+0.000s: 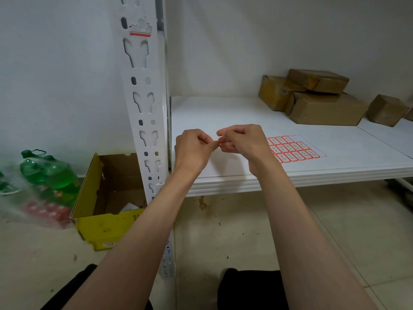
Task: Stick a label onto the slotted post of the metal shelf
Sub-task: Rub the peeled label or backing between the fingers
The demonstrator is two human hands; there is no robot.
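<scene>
A white metal shelf board (245, 113) fills the right half of the view, its front edge running level above a pale tiled floor (245, 231). At its left corner stands the tall white slotted steel post (143, 97), upright, punched with paired keyhole slots and small oval holes. High on the post a white label with a red-orange band (140, 33) is already stuck across the slots, its upper edge looking torn or ragged.

At the back right of the shelf sit several brown cardboard parcels (321, 101), one stacked on two others, and a smaller one apart to the right. On the floor left of the post lies an open yellow cardboard box (105, 222), and beyond it a plastic-wrapped pack of green bottles (44, 173).

A white backing sheet of small red-bordered labels (295, 149) lies flat on the shelf, just right of the hands, partly hidden by the right wrist.

Both bare forearms reach forward over the shelf's front edge. The left hand (193, 148) and the right hand (242, 139) meet fingertip to fingertip, fingers curled, thumbs and forefingers pinched together at one point between them. Whatever they pinch is too small to make out; I cannot tell whether a label is held there
</scene>
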